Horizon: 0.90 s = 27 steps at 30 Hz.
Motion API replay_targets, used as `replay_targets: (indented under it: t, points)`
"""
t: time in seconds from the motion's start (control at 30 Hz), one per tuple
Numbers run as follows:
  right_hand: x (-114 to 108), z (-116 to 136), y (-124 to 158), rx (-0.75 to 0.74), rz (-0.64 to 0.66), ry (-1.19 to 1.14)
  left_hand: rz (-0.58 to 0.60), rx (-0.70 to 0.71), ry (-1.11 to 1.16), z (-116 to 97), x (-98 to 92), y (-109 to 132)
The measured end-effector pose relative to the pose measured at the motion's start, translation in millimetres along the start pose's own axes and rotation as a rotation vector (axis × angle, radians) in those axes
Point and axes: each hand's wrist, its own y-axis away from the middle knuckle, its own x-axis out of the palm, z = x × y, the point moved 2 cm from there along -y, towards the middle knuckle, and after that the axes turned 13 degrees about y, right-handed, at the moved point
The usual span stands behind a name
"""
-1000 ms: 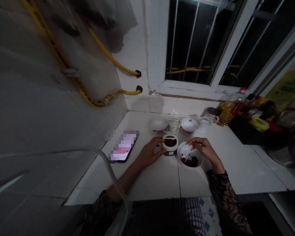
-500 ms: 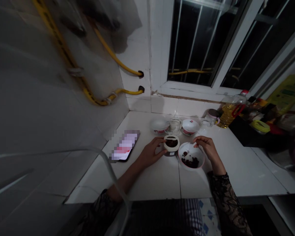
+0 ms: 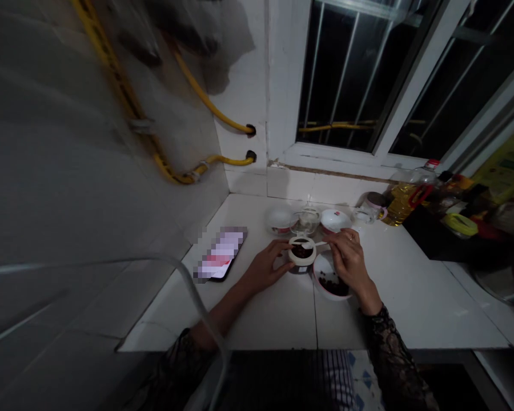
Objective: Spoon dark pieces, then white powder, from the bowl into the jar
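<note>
My left hand [image 3: 266, 268] steadies a small jar [image 3: 300, 266] with a pale rim, thumb and fingers curved round its left side. Dark reddish-brown contents [image 3: 302, 249] show in the jar's mouth, and its clear lid [image 3: 305, 221] stands raised behind it. My right hand [image 3: 349, 260] pinches the handle of a small white spoon [image 3: 320, 244], whose tip is over the jar's opening. Under that hand sits a white bowl [image 3: 324, 264] with a pink rim, partly covered by the hand. Dark loose pieces [image 3: 330, 285] lie in the bowl.
Two more bowls, one clear-looking [image 3: 279, 221] and one white [image 3: 334, 220], stand behind the jar. Left on the counter lies a phone [image 3: 221, 255]. Toward the right are a glass jug [image 3: 368, 212], an oil bottle [image 3: 399, 204] and a black box [image 3: 428, 231] of condiments.
My right hand has moved left from above the bowl, bringing the spoon over the jar. The left hand stays on the jar. The whole view has shifted slightly.
</note>
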Motion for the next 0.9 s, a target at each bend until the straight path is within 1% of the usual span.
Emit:
replay_targets:
  t: [0.07, 0.17, 0.23, 0.33, 0.43, 0.53, 0.6, 0.67, 0.7, 0.77, 0.9]
  points:
    - [-5, -2, 2, -0.026, -0.021, 0.059, 0.003, 0.004, 0.006, 0, 0.0, 0]
    - [-18, -17, 6, 0.042, -0.091, 0.138, -0.004, 0.015, 0.009, 0, 0.1, 0]
    - [-26, -30, 9, 0.049, -0.070, 0.187, -0.008, 0.015, 0.006, 0, 0.2, 1]
    - [-36, -46, 16, -0.007, 0.068, 0.257, -0.013, 0.011, 0.002, -1, 0.0, 1]
    - [-42, -53, 24, -0.045, 0.187, 0.322, -0.009, 0.011, 0.000, -2, -0.4, 1]
    - [-42, -49, 32, -0.035, 0.298, 0.333, -0.005, 0.011, 0.000, -2, -0.7, 0]
    - [-39, -41, 35, -0.024, 0.366, 0.296, -0.009, 0.009, 0.006, -2, -0.5, 0]
    - [-35, -32, 37, -0.024, 0.406, 0.229, -0.015, 0.010, 0.008, -1, -0.2, 1]
    - [-34, -29, 37, -0.023, 0.410, 0.194, -0.017, 0.009, 0.005, 0, 0.0, 1]
    - [-32, -27, 34, -0.004, 0.376, 0.148, -0.015, 0.006, -0.002, 1, 0.3, 1]
    - [-29, -41, 25, 0.065, 0.258, 0.163, -0.003, -0.007, -0.001, 0, 0.0, 1]
